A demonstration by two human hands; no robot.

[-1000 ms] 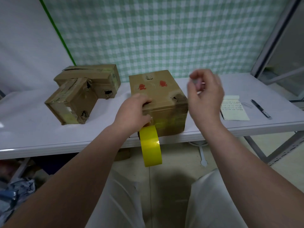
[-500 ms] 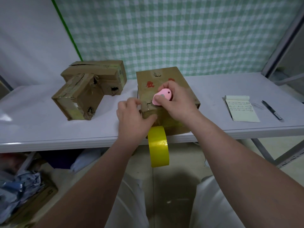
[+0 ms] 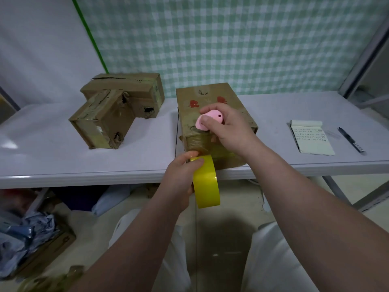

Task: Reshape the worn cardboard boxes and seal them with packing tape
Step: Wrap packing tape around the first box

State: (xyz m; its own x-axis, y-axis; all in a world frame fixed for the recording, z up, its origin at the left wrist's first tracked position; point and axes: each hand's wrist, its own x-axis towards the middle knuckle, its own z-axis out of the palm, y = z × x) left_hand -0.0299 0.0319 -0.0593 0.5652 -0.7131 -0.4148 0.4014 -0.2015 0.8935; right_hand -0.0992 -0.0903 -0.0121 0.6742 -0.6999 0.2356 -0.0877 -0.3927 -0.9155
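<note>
A worn cardboard box (image 3: 212,95) with red marks stands at the front edge of the white table (image 3: 63,161). Yellow tape runs down its front face. My left hand (image 3: 181,178) grips a yellow tape roll (image 3: 206,182) just below the table edge, in front of the box. My right hand (image 3: 229,127) holds a small pink cutter (image 3: 210,121) against the box's top front edge. Two more worn boxes, one lying in front (image 3: 103,121) and one behind it (image 3: 130,89), sit at the left of the table.
A notepad (image 3: 311,140) and a black pen (image 3: 351,142) lie on the right of the table. Under the table at the left are crumpled grey wrapping (image 3: 25,230) and flat cardboard (image 3: 48,249). A checked cloth hangs behind.
My right hand came down from the air onto the box top with the pink cutter. My left hand left the box's front edge and dropped to grip the tape roll.
</note>
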